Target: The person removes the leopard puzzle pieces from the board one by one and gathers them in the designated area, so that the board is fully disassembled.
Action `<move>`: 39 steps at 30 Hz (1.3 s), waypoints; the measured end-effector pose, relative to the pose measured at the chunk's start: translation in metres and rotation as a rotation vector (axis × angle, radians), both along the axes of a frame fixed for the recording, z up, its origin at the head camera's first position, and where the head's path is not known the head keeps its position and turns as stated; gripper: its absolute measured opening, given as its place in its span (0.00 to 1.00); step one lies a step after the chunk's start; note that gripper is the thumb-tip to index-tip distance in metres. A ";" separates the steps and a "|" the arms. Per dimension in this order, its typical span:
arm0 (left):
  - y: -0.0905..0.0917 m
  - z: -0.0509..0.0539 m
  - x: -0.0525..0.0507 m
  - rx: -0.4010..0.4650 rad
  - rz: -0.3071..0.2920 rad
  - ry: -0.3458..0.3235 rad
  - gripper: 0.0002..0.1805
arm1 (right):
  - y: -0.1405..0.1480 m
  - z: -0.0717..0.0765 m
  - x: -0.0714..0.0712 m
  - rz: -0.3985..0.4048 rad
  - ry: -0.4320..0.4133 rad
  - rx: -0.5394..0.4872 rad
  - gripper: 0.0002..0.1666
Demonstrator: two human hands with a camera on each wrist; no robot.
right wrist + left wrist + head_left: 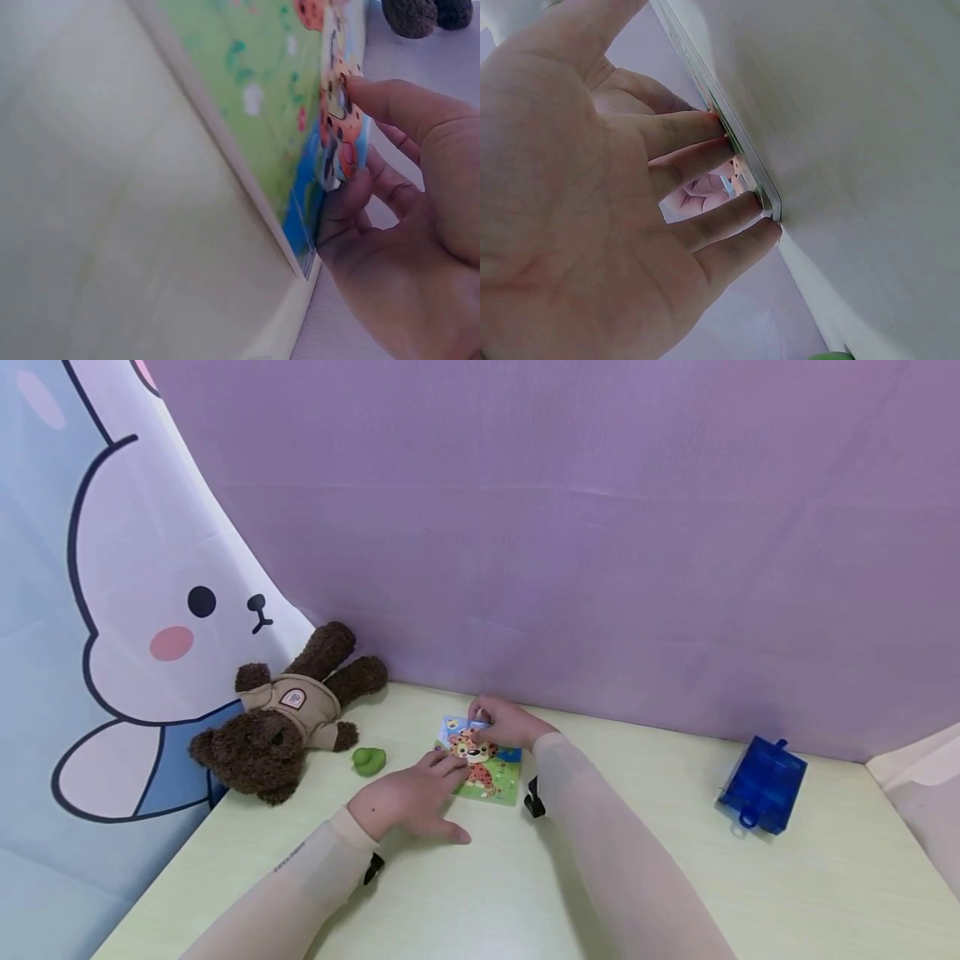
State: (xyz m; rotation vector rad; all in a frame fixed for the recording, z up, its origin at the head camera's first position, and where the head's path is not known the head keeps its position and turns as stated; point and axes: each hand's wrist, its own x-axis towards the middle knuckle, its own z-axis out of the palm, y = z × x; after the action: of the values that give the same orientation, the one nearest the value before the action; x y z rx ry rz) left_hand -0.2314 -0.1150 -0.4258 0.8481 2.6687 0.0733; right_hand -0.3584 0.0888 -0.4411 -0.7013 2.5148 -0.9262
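A flat jigsaw board [504, 787] with a spotted leopard on green grass lies on the table. My left hand [408, 795] spreads over its left side. In the left wrist view, that hand's straight fingertips [746, 206] touch the board along its edge. At the board's far side is my right hand [512, 725]. The right wrist view shows it pinching a puzzle piece [346, 124] printed with orange spotted fur. This piece stands at an angle to the board's surface; whether any of its edge still sits in the board, I cannot tell.
Left of the board lies a small green lump-shaped toy [368, 761]. A brown teddy bear [300, 710] in a beige shirt lies behind it at the left. To the far right sits a translucent blue container [763, 787]. A purple cloth [570, 568] hangs behind the table.
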 end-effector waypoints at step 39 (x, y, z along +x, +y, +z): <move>0.002 -0.001 0.000 -0.030 -0.004 0.009 0.59 | -0.002 -0.002 0.016 -0.022 0.040 -0.041 0.07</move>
State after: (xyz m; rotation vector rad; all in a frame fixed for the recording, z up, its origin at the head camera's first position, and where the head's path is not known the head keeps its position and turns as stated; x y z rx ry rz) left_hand -0.2310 -0.1134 -0.4267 0.8469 2.6693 0.0290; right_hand -0.3420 0.0872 -0.4435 -0.7130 2.5495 -0.9828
